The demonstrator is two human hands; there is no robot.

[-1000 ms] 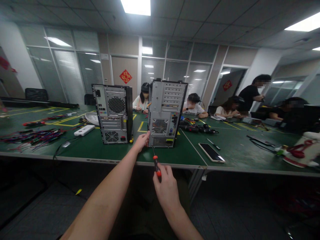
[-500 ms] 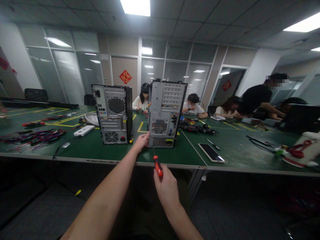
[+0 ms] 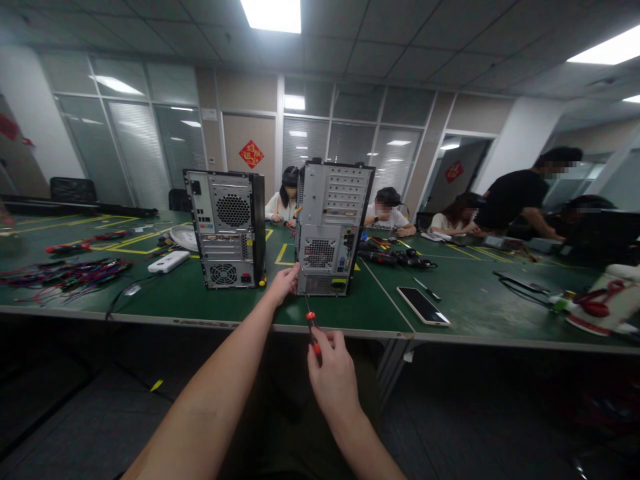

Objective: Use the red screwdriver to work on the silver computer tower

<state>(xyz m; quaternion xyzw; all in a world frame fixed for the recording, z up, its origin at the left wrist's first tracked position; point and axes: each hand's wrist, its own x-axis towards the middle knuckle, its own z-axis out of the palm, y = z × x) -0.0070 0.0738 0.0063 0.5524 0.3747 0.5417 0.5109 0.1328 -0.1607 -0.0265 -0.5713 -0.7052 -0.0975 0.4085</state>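
A grey computer tower [image 3: 315, 193] stands upright with its back panel towards me. My left hand [image 3: 285, 283] rests against its lower left edge, fingers closed on that side; the fingertips are partly hidden behind the case. In my right hand [image 3: 333, 363] is a red and black screwdriver [image 3: 311, 320], gripped by the handle's end. Its thin shaft points up at the bottom left of the back panel; whether the tip sits in a screw is too small to see. To the left, a second computer tower [image 3: 227, 230] also shows its back.
On the green table [image 3: 280, 313] are a white power strip [image 3: 169, 262], a heap of coloured wires [image 3: 65, 277], a red-handled tool [image 3: 67, 249], a phone [image 3: 423, 307] and a pen-like tool [image 3: 427, 289]. Several people, one a standing person [image 3: 520, 193], are across the table.
The fingers of my right hand have shifted round the screwdriver handle, with the index finger raised more. My left hand and both towers have stayed in place.
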